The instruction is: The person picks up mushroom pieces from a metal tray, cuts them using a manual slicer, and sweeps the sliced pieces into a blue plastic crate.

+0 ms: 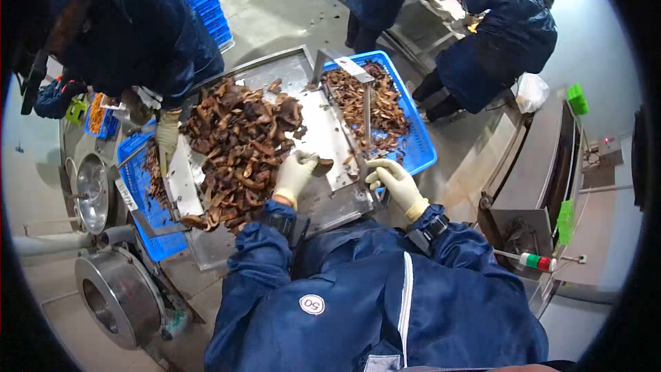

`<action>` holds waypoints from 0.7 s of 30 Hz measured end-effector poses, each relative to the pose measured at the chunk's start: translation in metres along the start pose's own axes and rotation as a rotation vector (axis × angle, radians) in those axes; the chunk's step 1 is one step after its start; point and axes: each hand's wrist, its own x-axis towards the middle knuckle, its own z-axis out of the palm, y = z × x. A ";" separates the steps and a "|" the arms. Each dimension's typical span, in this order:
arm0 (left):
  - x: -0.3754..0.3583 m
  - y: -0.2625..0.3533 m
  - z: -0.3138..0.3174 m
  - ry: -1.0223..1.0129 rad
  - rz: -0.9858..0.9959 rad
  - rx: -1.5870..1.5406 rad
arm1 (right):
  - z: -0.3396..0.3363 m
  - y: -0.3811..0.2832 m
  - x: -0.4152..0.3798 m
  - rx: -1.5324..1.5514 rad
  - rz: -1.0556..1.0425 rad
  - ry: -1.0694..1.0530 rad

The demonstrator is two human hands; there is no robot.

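My left hand [296, 173], in a pale glove, is closed with a brown slice [323, 167] at its fingertips. The slice looks like a piece of mushroom. Just left of that hand lies a large heap of similar brown slices [237, 141] on a metal-edged table. My right hand [395, 186], also gloved, has its fingers partly bent and apart, with nothing visible in them. It is by the table's right edge, near the close side of a blue crate [421, 146] holding more brown pieces [379, 107]. Between heap and crate lies a white board [320, 124].
A metal frame [368, 114] rises between board and crate. Across the table, a co-worker's gloved hand [167, 139] hangs over the heap's left side, near another blue crate [146, 217]. Other people work at a farther table [441, 3]. Metal machinery [113, 296] stands at lower left.
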 end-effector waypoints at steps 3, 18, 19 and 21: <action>0.024 0.050 0.027 -0.023 -0.147 0.128 | -0.011 0.001 0.002 0.012 0.003 -0.073; 0.040 0.035 0.076 0.234 -0.061 0.155 | -0.007 -0.023 0.009 0.072 0.159 0.000; 0.033 0.057 0.075 0.337 -0.016 0.214 | -0.003 -0.037 0.008 0.069 0.176 0.008; 0.056 0.017 0.078 0.256 -0.035 0.154 | -0.003 -0.051 0.008 0.025 0.189 0.008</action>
